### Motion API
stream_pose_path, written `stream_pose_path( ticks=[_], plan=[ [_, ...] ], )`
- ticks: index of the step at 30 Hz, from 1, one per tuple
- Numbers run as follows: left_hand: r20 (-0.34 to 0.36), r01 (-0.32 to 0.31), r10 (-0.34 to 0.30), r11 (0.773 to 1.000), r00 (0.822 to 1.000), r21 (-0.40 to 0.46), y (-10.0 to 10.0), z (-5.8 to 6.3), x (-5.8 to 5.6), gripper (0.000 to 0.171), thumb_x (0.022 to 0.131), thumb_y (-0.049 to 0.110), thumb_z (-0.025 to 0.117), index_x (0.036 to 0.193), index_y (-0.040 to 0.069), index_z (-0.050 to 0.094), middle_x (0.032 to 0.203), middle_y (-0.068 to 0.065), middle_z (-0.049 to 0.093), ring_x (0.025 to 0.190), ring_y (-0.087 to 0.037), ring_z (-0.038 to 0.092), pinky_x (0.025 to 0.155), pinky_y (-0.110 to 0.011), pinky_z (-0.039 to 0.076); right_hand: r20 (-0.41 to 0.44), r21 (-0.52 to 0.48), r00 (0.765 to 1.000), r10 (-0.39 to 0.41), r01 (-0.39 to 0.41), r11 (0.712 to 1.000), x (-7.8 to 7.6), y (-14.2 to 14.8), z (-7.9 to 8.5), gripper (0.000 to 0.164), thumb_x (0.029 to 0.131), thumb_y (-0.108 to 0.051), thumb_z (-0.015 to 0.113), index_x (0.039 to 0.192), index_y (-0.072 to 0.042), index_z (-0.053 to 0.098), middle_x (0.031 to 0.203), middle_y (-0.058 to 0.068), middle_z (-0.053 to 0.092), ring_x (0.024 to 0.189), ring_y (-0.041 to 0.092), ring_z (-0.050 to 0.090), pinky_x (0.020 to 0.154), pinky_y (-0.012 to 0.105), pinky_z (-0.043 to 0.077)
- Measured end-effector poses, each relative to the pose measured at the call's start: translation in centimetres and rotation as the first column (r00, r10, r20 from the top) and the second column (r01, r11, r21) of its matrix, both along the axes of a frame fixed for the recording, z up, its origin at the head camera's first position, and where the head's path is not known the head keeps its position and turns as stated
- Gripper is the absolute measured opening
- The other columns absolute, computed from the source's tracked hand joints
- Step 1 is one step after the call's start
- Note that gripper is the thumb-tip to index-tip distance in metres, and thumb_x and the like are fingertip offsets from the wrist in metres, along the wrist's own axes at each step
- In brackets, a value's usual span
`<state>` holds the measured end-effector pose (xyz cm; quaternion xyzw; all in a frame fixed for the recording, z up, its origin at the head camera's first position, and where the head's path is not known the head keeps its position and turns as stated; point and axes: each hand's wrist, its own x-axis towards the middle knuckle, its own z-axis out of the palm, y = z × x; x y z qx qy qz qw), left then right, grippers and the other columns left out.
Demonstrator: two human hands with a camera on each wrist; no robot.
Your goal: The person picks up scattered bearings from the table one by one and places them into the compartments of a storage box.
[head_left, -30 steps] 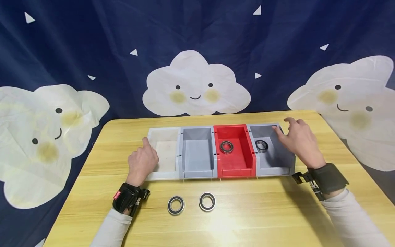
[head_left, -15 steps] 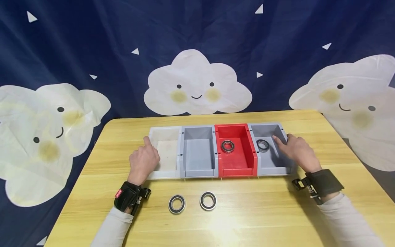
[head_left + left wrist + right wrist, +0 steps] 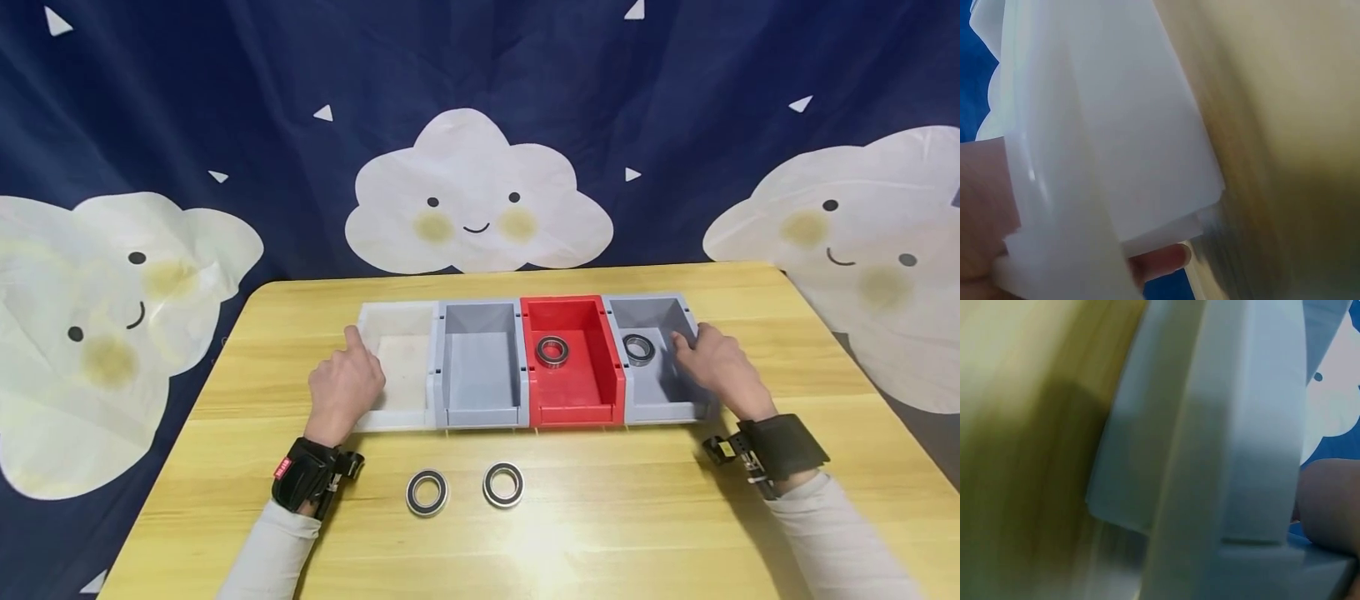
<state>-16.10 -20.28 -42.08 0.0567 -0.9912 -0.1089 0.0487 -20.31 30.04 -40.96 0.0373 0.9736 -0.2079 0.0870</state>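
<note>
My left hand (image 3: 347,385) grips the left side wall of the white bin (image 3: 1141,119), with a fingertip showing below the wall in the left wrist view. At the other end of the row, my right hand (image 3: 722,371) holds the right side wall of a grey bin (image 3: 671,410), its thumb inside. One ball bearing (image 3: 639,350) lies in that grey bin. Another bearing (image 3: 552,352) is in the red bin (image 3: 573,415) beside it. Between the red and white bins stands a second grey bin (image 3: 482,358), with nothing in it.
Two more bearings, a left one (image 3: 427,492) and a right one (image 3: 503,485), lie flat on the wooden table (image 3: 600,517) in front of the row. Behind the table hangs a dark blue curtain (image 3: 300,67) printed with clouds.
My right hand has come down from above the right grey bin's wall and closed on it. The left hand keeps its hold, and the bins and bearings stay in place.
</note>
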Motion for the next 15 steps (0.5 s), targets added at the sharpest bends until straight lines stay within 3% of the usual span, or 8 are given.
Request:
stream_pose_path(
  ticks=[4,9,11,13,15],
  plan=[
    [0.060,0.006,-0.009,0.999,0.998,0.037,-0.4,0.4,-0.1,0.042,0.102,0.023,0.035,0.131,-0.008,0.036,0.062,-0.016,0.054,0.049,-0.030,0.054,0.042,-0.039,0.038,-0.003,-0.023,1.000,0.008,-0.008,1.000,-0.2,-0.1,0.2,0.057,0.106,-0.036,0.038,0.115,0.018,0.050,0.113,0.049,0.055,0.096,0.056,0.062,0.070,0.057,0.050],
    [0.177,-0.004,-0.011,0.996,0.984,0.086,-0.6,1.6,0.3,0.054,0.107,0.039,0.028,0.135,-0.006,0.034,0.087,-0.028,0.064,0.068,-0.038,0.063,0.054,-0.049,0.046,-0.002,-0.040,1.000,0.015,-0.015,0.999,-0.3,-0.1,0.3,0.056,0.106,-0.034,0.037,0.118,0.019,0.049,0.114,0.047,0.055,0.094,0.050,0.062,0.071,0.055,0.050],
    [0.128,-0.004,-0.006,0.997,0.992,0.077,-0.3,2.0,0.9,0.061,0.107,0.045,0.028,0.138,-0.008,0.036,0.097,-0.032,0.064,0.080,-0.044,0.064,0.060,-0.054,0.049,0.003,-0.043,1.000,0.013,-0.013,0.999,-0.3,-0.2,0.2,0.056,0.106,-0.034,0.037,0.120,0.020,0.049,0.115,0.047,0.055,0.095,0.049,0.061,0.072,0.055,0.050],
    [0.007,0.011,-0.011,0.999,1.000,0.051,0.1,2.3,1.4,0.067,0.106,0.047,0.034,0.142,-0.009,0.038,0.108,-0.036,0.061,0.093,-0.050,0.061,0.067,-0.057,0.050,0.007,-0.045,1.000,0.011,-0.011,0.999,-0.3,-0.2,0.2,0.057,0.106,-0.033,0.037,0.123,0.020,0.048,0.116,0.047,0.055,0.096,0.049,0.061,0.072,0.055,0.050],
    [-0.143,0.038,-0.033,0.999,0.989,0.034,0.9,2.6,2.1,0.067,0.105,0.046,0.043,0.144,-0.009,0.041,0.117,-0.038,0.056,0.101,-0.052,0.056,0.072,-0.058,0.050,0.010,-0.048,1.000,0.009,-0.008,0.999,-0.2,-0.2,0.2,0.057,0.106,-0.033,0.038,0.124,0.020,0.047,0.116,0.046,0.056,0.096,0.048,0.061,0.072,0.054,0.050]
  ],
)
